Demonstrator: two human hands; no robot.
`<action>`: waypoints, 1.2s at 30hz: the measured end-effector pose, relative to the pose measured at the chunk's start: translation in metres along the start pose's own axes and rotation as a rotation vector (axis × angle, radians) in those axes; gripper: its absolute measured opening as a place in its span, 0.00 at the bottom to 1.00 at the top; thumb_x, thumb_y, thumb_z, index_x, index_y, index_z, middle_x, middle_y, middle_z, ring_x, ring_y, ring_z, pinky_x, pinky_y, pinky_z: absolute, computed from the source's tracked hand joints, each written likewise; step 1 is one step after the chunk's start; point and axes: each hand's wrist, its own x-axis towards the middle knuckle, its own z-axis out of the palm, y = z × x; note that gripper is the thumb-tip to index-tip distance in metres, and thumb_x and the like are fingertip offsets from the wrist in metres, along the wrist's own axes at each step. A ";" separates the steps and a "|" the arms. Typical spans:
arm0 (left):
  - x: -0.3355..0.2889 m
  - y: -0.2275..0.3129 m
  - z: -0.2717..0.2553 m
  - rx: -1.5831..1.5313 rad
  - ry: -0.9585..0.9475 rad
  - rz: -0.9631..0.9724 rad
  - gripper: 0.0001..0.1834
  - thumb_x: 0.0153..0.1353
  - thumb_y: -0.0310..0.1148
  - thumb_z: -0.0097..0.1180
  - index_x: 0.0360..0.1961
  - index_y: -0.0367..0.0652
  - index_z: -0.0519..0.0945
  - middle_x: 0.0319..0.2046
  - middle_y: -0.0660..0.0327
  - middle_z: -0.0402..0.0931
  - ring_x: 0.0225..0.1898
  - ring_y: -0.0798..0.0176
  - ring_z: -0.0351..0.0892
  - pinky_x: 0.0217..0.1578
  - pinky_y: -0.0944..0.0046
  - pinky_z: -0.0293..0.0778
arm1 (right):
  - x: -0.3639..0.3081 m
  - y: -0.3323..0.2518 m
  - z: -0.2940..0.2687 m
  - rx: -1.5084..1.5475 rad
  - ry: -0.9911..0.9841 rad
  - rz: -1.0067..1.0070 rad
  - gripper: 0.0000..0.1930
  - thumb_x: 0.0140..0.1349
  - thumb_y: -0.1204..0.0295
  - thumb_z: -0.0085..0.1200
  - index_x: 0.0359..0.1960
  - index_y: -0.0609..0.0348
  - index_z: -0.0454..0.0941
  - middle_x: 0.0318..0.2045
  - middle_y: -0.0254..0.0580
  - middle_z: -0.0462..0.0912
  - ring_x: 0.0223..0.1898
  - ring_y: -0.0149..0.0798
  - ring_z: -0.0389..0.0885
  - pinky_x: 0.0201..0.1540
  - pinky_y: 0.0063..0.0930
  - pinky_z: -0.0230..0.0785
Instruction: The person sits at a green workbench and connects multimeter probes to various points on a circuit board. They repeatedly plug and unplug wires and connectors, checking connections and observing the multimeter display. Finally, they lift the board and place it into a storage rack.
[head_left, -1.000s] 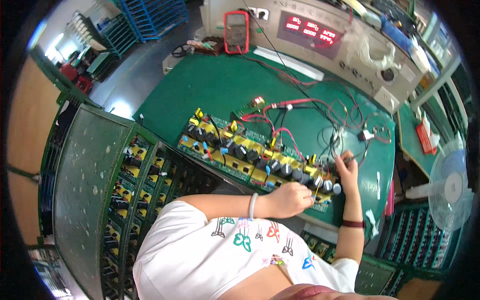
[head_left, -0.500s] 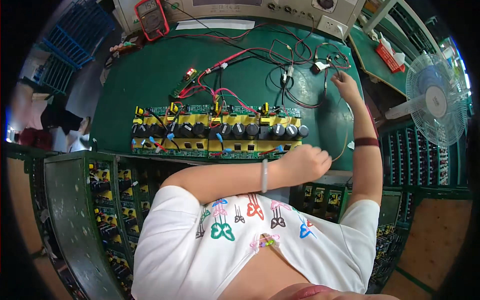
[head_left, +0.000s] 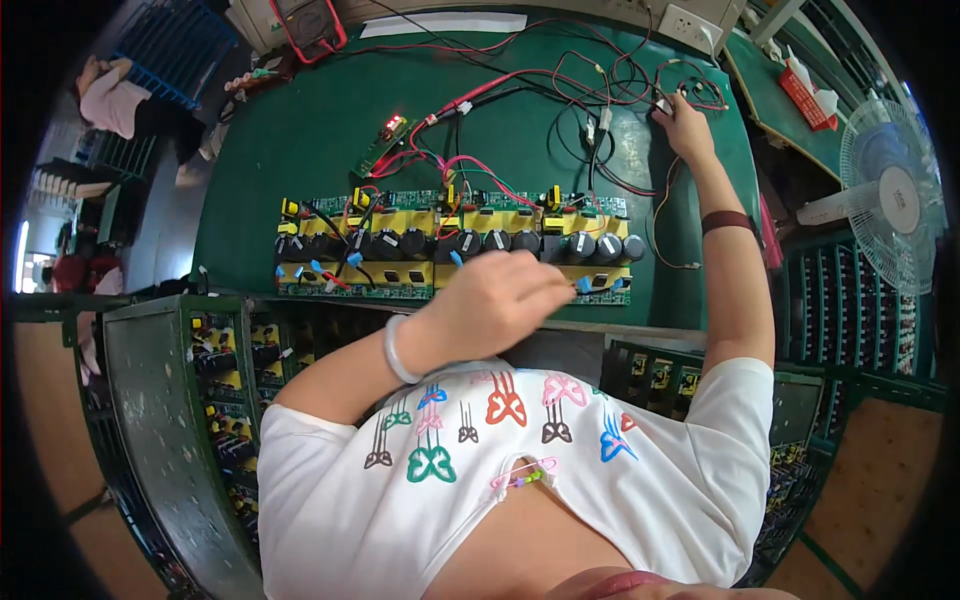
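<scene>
A long green circuit board (head_left: 410, 278) lies across the table, with a row of black capacitors (head_left: 498, 241), yellow parts and blue-tipped leads. My left hand (head_left: 500, 300) hovers over its near edge, fingers stretched to the right with nothing visible in them; the hand hides part of the board. Far out on the right, my right hand (head_left: 684, 130) has its fingers closed around a small white connector (head_left: 661, 106) among the cables. A thin pale wire (head_left: 668, 262) hangs loose below it. A small board with lit red display (head_left: 388, 132) sits behind the long board, joined by red and pink wires.
A red multimeter (head_left: 308, 28) stands at the back left. Tangled black and red cables (head_left: 590, 115) cover the back right, near a socket panel (head_left: 690, 28). A white fan (head_left: 893, 200) and a red basket (head_left: 806, 95) are at right. Racks of boards (head_left: 225, 400) flank me; another person (head_left: 120, 105) is far left.
My left hand has let go of the thin pale wire and moved left over the board. My right hand has gone farther back and taken hold of the white connector.
</scene>
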 end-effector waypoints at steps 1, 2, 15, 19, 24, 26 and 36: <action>-0.001 -0.007 -0.007 0.043 0.003 -0.040 0.18 0.47 0.25 0.64 0.44 0.41 0.81 0.41 0.59 0.80 0.36 0.55 0.79 0.36 0.57 0.76 | 0.001 0.002 -0.002 0.014 -0.010 0.000 0.26 0.61 0.52 0.62 0.56 0.52 0.74 0.44 0.57 0.84 0.49 0.61 0.81 0.49 0.50 0.73; 0.001 -0.013 -0.015 0.102 0.005 -0.069 0.18 0.48 0.24 0.63 0.44 0.41 0.81 0.42 0.59 0.80 0.37 0.55 0.79 0.37 0.57 0.76 | -0.002 0.005 -0.003 0.047 -0.039 -0.029 0.28 0.59 0.55 0.64 0.58 0.52 0.73 0.51 0.59 0.82 0.52 0.60 0.80 0.50 0.49 0.73; 0.054 -0.083 0.010 0.522 -0.452 -0.037 0.14 0.54 0.29 0.59 0.44 0.45 0.83 0.31 0.62 0.80 0.37 0.59 0.83 0.36 0.61 0.78 | -0.040 -0.092 0.002 0.041 -0.101 -0.181 0.21 0.63 0.55 0.60 0.47 0.61 0.77 0.40 0.57 0.85 0.42 0.59 0.84 0.49 0.45 0.76; 0.058 -0.086 0.020 0.545 -0.444 0.028 0.09 0.53 0.28 0.59 0.35 0.43 0.84 0.29 0.63 0.80 0.37 0.60 0.84 0.34 0.61 0.78 | -0.024 -0.090 0.030 -0.022 0.023 -0.065 0.26 0.62 0.52 0.59 0.43 0.69 0.75 0.39 0.62 0.84 0.43 0.60 0.83 0.47 0.48 0.76; 0.067 -0.086 0.018 0.504 -0.465 0.117 0.04 0.50 0.28 0.59 0.27 0.43 0.84 0.29 0.63 0.79 0.36 0.60 0.83 0.34 0.61 0.78 | -0.012 -0.094 0.029 0.578 -0.060 0.085 0.17 0.65 0.63 0.55 0.40 0.69 0.75 0.33 0.54 0.85 0.39 0.48 0.86 0.43 0.39 0.78; 0.070 -0.085 0.016 0.500 -0.457 0.139 0.03 0.49 0.29 0.59 0.25 0.44 0.84 0.30 0.62 0.78 0.37 0.60 0.83 0.34 0.61 0.78 | -0.017 -0.097 0.017 0.884 -0.191 0.090 0.11 0.68 0.68 0.52 0.40 0.67 0.75 0.31 0.45 0.81 0.34 0.39 0.81 0.39 0.33 0.73; 0.066 -0.113 -0.051 0.186 -0.423 -0.013 0.07 0.54 0.27 0.62 0.35 0.40 0.83 0.35 0.60 0.79 0.41 0.52 0.81 0.41 0.57 0.78 | -0.033 -0.112 -0.013 1.512 -0.462 0.428 0.13 0.75 0.69 0.46 0.43 0.72 0.73 0.38 0.43 0.77 0.35 0.35 0.72 0.39 0.27 0.66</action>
